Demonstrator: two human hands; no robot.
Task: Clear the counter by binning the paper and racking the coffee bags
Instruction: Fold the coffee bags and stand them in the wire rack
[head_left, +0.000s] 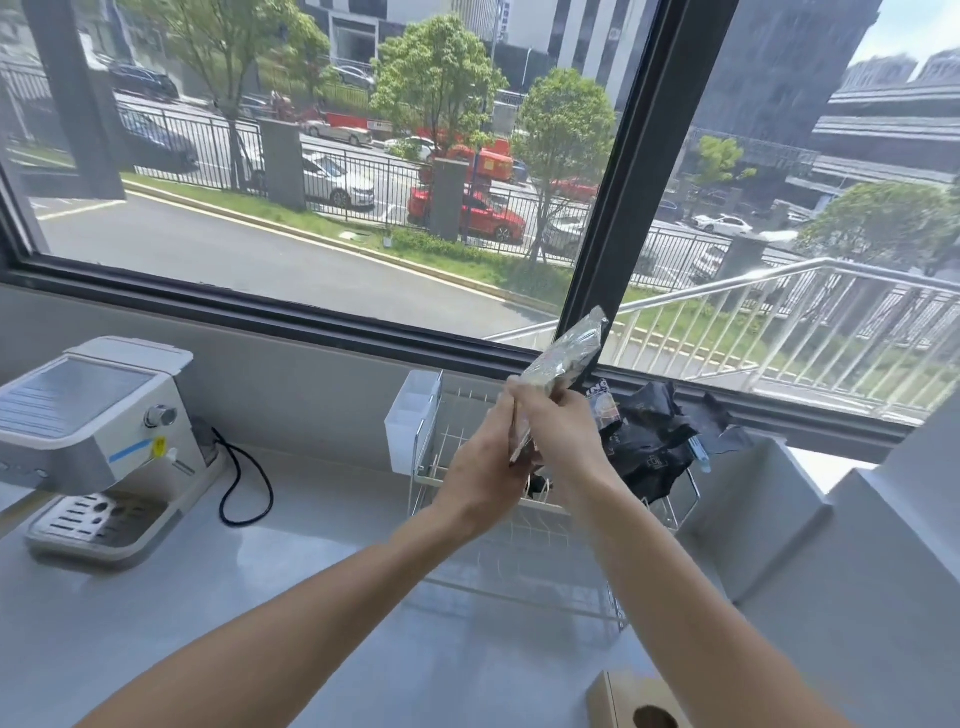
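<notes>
A silvery, clear-fronted coffee bag (569, 351) stands tilted up above the white wire rack (431, 467). Both hands grip its lower end: my left hand (488, 467) from the left, my right hand (558, 423) from the right, directly over the rack. Several black coffee bags (654, 441) lie heaped in the right part of the rack, under the window. No paper shows in this view.
A white coffee machine (98, 436) with a black cable (244, 483) stands on the grey counter at the left. A white plastic holder (413, 421) hangs on the rack's left end. A brown cardboard box (634, 699) sits at the bottom edge. A raised grey ledge (779, 509) rises at the right.
</notes>
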